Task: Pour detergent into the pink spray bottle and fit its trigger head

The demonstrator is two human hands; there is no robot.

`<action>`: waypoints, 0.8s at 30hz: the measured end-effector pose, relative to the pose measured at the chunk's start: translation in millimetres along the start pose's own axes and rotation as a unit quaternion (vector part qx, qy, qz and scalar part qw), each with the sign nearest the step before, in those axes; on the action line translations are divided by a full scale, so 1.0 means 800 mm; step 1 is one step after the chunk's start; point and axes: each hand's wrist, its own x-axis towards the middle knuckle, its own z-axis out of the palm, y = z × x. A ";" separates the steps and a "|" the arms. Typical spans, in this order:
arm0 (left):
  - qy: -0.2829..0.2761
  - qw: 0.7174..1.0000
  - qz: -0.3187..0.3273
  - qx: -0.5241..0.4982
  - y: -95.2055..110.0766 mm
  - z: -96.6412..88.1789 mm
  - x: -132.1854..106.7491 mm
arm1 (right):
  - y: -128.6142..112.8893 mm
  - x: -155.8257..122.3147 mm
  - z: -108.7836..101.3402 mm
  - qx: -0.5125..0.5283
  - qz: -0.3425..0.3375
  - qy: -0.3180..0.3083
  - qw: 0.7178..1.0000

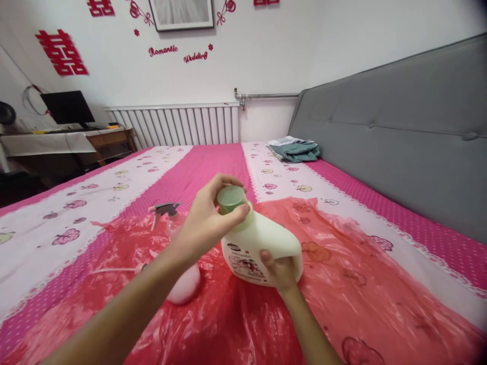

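A pale green detergent jug [262,243] with a printed label stands on a red plastic sheet [353,299] spread over the bed. My left hand [207,218] is closed around its green cap [230,198] at the top. Lower down, my right hand [279,271] grips the jug's handle side, fingers wrapped round it. A clear spray bottle [178,274] with a grey trigger head [165,209] lies or stands just left of the jug, partly hidden behind my left forearm.
The bed has a pink and white patterned cover [125,187] and a grey padded headboard [399,137] on the right. Folded green cloth [297,150] lies at the far end. A radiator [178,124] and a desk with a monitor [67,107] stand beyond.
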 end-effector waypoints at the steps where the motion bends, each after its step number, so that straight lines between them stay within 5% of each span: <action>1: 0.030 0.999 -0.011 -0.015 0.000 0.005 -0.005 | -0.003 -0.002 0.002 0.001 0.001 -0.003 1.000; 5: 0.076 0.994 -0.018 -0.080 -0.003 0.018 -0.009 | -0.009 -0.007 0.002 0.011 0.012 -0.027 1.000; 15: -0.088 0.970 0.022 -0.227 -0.027 0.009 0.020 | 0.005 0.003 -0.006 0.010 0.036 -0.030 0.999; 24: -0.153 0.958 0.038 -0.238 -0.034 0.002 0.023 | -0.014 -0.004 -0.001 0.018 0.059 -0.027 0.998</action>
